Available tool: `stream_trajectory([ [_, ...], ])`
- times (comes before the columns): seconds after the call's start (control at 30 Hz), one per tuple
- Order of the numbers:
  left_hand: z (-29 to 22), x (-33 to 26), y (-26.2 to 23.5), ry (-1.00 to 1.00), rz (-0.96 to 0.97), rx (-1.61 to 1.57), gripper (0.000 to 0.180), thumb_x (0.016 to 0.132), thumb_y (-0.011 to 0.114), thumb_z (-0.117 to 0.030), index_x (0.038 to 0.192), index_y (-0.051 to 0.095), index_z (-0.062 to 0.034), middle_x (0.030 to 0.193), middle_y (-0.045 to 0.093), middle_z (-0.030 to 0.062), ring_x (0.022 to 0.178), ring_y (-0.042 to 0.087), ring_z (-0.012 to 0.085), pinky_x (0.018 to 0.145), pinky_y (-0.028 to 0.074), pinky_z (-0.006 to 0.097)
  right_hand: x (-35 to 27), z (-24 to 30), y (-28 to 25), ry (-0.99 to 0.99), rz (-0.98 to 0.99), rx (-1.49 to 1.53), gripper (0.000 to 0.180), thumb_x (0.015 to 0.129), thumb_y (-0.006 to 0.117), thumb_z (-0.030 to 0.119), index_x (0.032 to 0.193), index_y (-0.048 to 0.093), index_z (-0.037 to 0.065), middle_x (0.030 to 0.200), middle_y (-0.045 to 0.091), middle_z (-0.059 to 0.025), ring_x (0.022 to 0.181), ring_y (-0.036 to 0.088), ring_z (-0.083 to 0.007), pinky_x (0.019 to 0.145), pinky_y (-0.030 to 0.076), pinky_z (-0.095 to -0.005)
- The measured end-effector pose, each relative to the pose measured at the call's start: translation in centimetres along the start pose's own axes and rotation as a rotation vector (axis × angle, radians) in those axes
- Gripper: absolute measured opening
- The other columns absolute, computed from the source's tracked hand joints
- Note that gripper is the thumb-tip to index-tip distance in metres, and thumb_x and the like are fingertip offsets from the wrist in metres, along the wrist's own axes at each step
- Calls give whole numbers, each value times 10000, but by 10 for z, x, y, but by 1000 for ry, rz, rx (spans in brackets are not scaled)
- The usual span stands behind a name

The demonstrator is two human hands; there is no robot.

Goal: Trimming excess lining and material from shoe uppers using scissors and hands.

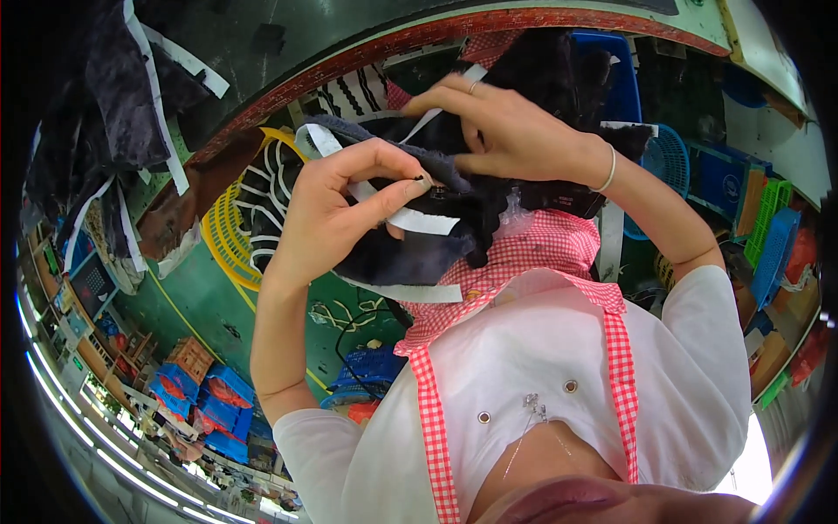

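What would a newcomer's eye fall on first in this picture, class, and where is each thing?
Probably the red-and-white checked apron first, bright against the white shirt near the middle. Just above it, the left hand and right hand are at dark cloth with white strips. The slotted yellow basket also stands out, left of the left hand.
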State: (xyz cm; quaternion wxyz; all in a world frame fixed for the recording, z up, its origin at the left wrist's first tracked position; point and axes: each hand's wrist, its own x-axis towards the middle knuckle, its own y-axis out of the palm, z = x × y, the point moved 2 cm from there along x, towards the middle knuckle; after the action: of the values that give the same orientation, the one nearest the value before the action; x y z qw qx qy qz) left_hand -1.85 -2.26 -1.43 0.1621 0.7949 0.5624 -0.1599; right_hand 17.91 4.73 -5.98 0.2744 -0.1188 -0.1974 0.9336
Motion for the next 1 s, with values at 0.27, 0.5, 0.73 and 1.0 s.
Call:
stream_trajectory([
  [0.27,-2,13,-7,-75,18,-8,120,890,659,-96,960,639,-1,896,679,30,667,597,39,505,505,190,0,-17,-19,-106,-285,-156,404,789,726,302,991,542,5,837,543,-146,612,541,-252,568,453,-355],
  [0.5,-7,26,-3,-72,-3,12,142,897,665,-130,969,640,-11,852,682,29,638,588,43,509,482,184,-2,-13,-23,105,-76,109,238,852,590,171,1026,566,11,853,532,-86,738,503,-128,642,432,-282],
  [0.73,-3,31,-2,-34,-15,-46,147,900,661,-120,984,636,-2,847,683,40,649,606,64,566,482,191,-4,-20,-14,-70,-78,59,249,846,642,143,1045,597,1,922,589,-79,815,547,-169,715,441,-289],
  [1.0,-3,39,-1,-19,-28,-6,186,847,708,-84,1005,668,4,901,694,43,790,631,74,681,489,193,-20,-15,-25,22,-248,247,195,808,743,126,926,649,2,817,625,-54,728,569,-121,673,469,-257],
])
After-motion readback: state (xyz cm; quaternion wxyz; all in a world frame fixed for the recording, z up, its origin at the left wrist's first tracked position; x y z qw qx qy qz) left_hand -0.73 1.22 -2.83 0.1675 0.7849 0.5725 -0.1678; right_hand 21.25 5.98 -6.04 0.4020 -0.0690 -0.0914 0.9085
